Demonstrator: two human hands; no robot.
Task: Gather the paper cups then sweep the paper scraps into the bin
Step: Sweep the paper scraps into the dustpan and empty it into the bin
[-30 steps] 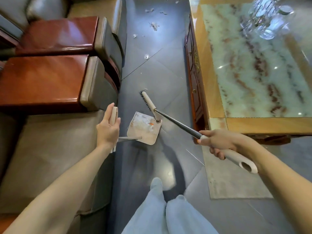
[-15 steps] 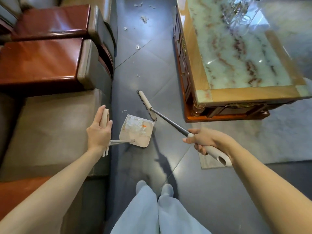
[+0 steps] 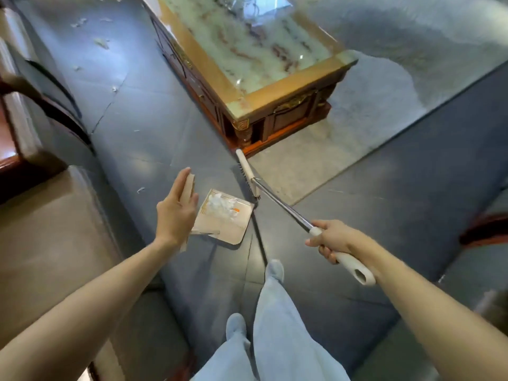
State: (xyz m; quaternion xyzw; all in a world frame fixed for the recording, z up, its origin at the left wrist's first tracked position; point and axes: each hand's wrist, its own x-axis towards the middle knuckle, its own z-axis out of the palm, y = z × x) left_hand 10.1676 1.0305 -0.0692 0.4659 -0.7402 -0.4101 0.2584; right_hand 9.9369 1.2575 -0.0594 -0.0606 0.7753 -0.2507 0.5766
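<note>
The left hand (image 3: 176, 215) holds the upright handle of the dustpan (image 3: 233, 228), thumb on one side, fingers laid along the other. White paper scraps (image 3: 220, 206) lie heaped in the pan, low over the dark tiled floor (image 3: 154, 119); more are scattered farther off. The right hand (image 3: 332, 239) curls round the broom (image 3: 283, 204) grip, its brush head just beside the pan, near the marble-topped desk (image 3: 291, 88) corner
</note>
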